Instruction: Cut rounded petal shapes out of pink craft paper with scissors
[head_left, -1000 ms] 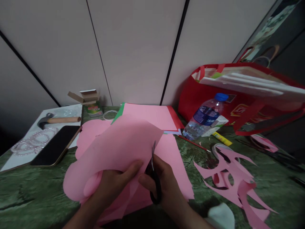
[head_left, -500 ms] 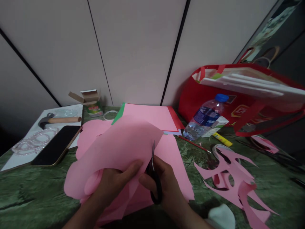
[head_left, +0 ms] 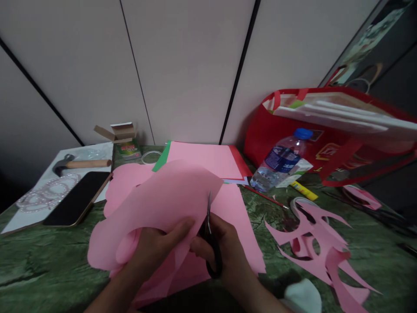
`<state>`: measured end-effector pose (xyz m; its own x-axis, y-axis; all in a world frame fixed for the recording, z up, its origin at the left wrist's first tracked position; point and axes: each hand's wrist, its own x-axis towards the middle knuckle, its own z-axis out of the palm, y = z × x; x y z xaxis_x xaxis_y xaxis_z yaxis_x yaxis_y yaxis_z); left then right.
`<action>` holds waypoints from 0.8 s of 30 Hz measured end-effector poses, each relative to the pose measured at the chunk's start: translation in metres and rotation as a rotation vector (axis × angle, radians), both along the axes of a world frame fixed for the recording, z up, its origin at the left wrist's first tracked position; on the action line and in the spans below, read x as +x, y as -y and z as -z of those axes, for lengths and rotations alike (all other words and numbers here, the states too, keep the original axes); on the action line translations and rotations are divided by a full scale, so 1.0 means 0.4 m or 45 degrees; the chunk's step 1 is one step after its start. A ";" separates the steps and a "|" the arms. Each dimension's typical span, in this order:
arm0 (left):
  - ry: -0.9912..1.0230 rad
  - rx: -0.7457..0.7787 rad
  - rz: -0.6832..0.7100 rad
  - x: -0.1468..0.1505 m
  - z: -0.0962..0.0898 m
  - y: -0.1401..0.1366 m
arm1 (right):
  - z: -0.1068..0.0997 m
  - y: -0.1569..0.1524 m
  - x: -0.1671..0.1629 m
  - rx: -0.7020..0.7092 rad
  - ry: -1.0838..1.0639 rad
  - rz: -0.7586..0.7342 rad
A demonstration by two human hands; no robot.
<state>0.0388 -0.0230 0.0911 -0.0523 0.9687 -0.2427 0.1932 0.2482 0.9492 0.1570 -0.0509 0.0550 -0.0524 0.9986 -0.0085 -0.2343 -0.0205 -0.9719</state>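
Your left hand [head_left: 159, 245] pinches the curling pink sheet [head_left: 172, 191], thumb on top and fingers hidden, above more pink paper [head_left: 241, 221] on the surface [head_left: 32, 265]. Your right hand [head_left: 230, 248] grips the scissors [head_left: 214, 248], blades at the sheet's right part. Offcuts [head_left: 337, 261] lie rightward, suggesting some cutting is done; the sheet's pointed upper-right corner looks untrimmed.

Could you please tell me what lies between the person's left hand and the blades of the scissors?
In the head view, part of the pink sheet lies between the left hand and the blades of the scissors.
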 end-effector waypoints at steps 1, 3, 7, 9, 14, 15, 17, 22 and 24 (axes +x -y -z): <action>0.003 -0.009 0.020 -0.001 0.000 0.000 | -0.001 0.000 0.000 0.003 0.003 -0.001; 0.006 -0.019 0.054 -0.002 0.001 -0.002 | -0.002 0.001 0.001 0.004 0.012 -0.006; 0.017 -0.003 0.077 -0.002 0.004 -0.004 | -0.001 0.000 0.001 -0.030 0.014 -0.004; 0.026 0.006 0.107 -0.002 0.004 -0.006 | 0.000 0.001 0.000 -0.051 0.017 -0.001; -0.048 0.008 0.046 -0.008 0.009 -0.010 | -0.001 0.002 -0.001 -0.062 -0.005 -0.019; -0.077 -0.002 0.025 -0.009 0.010 -0.010 | -0.002 0.001 0.000 -0.053 -0.019 -0.026; -0.120 -0.006 0.027 -0.012 0.013 -0.012 | -0.003 -0.001 0.003 -0.037 -0.038 -0.036; -0.086 0.062 0.066 -0.016 0.014 -0.015 | -0.001 -0.007 0.011 -0.007 0.005 -0.024; -0.081 0.051 0.069 -0.016 0.012 -0.015 | 0.000 -0.008 0.013 -0.002 0.008 -0.028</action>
<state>0.0324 -0.0171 0.0863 -0.0139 0.9793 -0.2017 0.2657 0.1981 0.9435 0.1620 -0.0476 0.0551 -0.0741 0.9972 -0.0104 -0.2281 -0.0271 -0.9733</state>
